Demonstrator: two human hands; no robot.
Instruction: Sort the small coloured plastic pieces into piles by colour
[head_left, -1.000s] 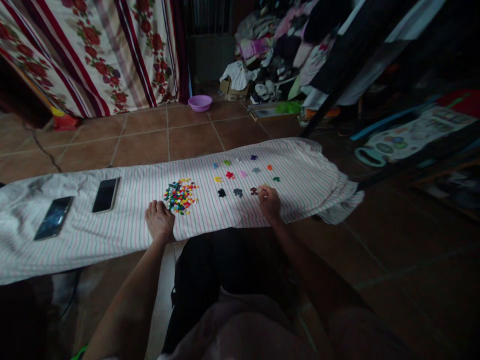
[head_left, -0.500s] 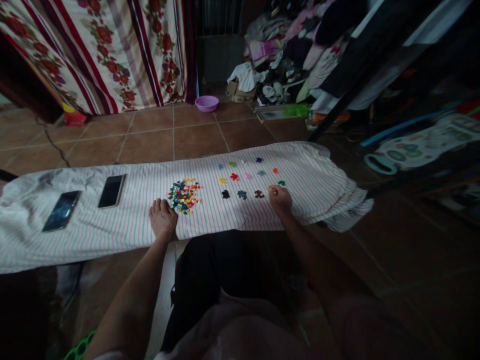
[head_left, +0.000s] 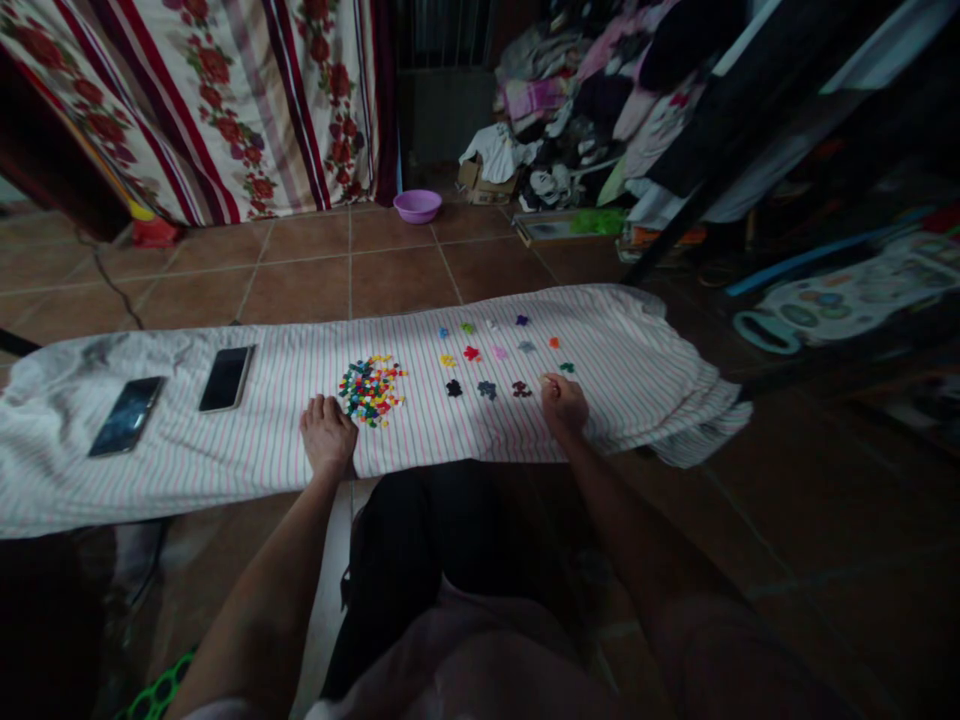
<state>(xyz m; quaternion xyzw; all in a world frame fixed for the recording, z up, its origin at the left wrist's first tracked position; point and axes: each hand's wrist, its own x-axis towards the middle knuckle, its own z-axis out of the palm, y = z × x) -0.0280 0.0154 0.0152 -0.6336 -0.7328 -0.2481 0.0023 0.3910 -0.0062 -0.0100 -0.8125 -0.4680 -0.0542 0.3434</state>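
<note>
A mixed pile of tiny coloured pieces (head_left: pixel 371 388) lies on the striped cloth (head_left: pixel 285 450). My left hand (head_left: pixel 328 435) rests flat at the pile's lower left edge, fingers stretched out. To the right, pieces are grouped by colour: a black group (head_left: pixel 454 388), a dark grey group (head_left: pixel 487 390), a dark brown group (head_left: pixel 521 390), a yellow group (head_left: pixel 448 360) and a red group (head_left: pixel 471 354), among others. Just right of the brown group, my right hand (head_left: pixel 566 402) is closed in a pinch on the cloth. Whatever its fingertips hold is too small to make out.
Two phones, a dark one (head_left: pixel 127 415) and a light-edged one (head_left: pixel 227 378), lie at the cloth's left. Beyond the cloth, a purple basin (head_left: pixel 418 206) stands on the tiled floor (head_left: pixel 300 285), near heaped clothes (head_left: pixel 540 100). A floral curtain (head_left: pixel 262 110) hangs at the back left.
The view has shifted slightly. Both hands keep nearly the same places and shapes, and the groups of pieces look the same.
</note>
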